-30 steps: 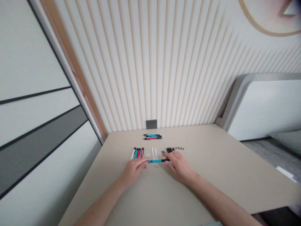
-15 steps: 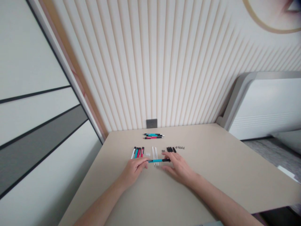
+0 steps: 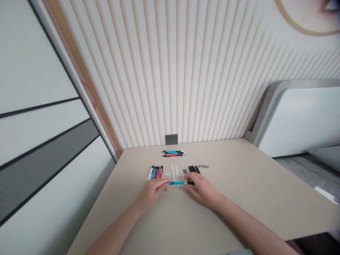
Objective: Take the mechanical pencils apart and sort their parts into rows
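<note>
A row of pen parts (image 3: 177, 174) across the tabletop (image 3: 148, 230).
From left to right lie barrels (image 3: 156, 172), small pieces (image 3: 166, 174), refills (image 3: 174, 174), little parts (image 3: 185, 171), grips (image 3: 194, 169) and tips (image 3: 204, 166). Behind the row, nearer the wall (image 3: 172, 71) and its socket (image 3: 171, 139), lie assembled pens (image 3: 174, 153). On my side, one pen (image 3: 177, 183) runs from my left hand (image 3: 151, 191) to my right hand (image 3: 203, 189), crossing the refills in my view. Left of the tabletop stands a cabinet (image 3: 47, 184); right, a headboard (image 3: 302, 120).
</note>
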`<state>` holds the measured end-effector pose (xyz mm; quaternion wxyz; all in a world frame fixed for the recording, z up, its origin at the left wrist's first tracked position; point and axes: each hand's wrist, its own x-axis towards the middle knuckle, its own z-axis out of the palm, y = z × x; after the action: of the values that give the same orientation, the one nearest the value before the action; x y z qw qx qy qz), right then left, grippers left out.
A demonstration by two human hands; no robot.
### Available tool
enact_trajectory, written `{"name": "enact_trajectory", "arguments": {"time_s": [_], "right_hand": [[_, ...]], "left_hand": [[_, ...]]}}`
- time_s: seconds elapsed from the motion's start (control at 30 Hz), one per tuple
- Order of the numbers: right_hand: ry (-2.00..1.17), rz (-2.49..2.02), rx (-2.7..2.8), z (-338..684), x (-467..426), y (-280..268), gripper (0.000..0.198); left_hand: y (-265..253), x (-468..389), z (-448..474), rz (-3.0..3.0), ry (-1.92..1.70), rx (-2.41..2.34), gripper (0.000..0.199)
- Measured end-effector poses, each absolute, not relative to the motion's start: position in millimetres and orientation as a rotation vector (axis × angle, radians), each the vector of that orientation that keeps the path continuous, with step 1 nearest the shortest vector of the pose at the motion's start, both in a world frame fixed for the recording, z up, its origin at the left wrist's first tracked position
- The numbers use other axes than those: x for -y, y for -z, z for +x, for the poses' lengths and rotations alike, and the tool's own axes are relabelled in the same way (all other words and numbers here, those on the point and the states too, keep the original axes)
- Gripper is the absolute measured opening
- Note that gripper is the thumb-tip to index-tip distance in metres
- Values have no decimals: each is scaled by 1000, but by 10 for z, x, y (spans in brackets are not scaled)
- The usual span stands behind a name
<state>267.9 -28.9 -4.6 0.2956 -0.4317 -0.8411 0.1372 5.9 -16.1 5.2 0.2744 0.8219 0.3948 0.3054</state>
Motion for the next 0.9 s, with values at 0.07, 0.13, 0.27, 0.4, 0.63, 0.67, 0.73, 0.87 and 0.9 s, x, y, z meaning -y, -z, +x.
{"name": "enact_trajectory", "arguments": {"time_s": [0.07,0.13,0.27,0.4,0.63,0.67,0.73,0.87,0.9], "right_hand": [[-363,-1103,2289,2679,285,50,19],[-360,-1088,2311,2687,275,55,23],[-378,-1151,2239,2751,239,55,27],[-356,-1282,2141,2852,203,36,28],[-327,-1262,2300,2836,240,0,26],[-319,-1267,2310,2823,246,1,26],[-304,-1285,2292,2805,245,12,27],[-316,-1277,2137,2806,212,56,28],[-338,-1266,2082,2808,201,66,27]], "left_hand": [[-57,160,61,2208,-829,-1065,29],[-58,156,59,2205,-840,-1079,29],[-50,135,41,2154,-922,-1204,29],[-56,109,12,2045,-1062,-1366,34],[-64,108,19,2040,-1087,-1421,35],[-60,110,24,2055,-1075,-1419,34],[-51,114,32,2081,-1053,-1417,33],[-33,119,39,2107,-1018,-1401,34],[-28,118,39,2109,-1012,-1397,35]]}}
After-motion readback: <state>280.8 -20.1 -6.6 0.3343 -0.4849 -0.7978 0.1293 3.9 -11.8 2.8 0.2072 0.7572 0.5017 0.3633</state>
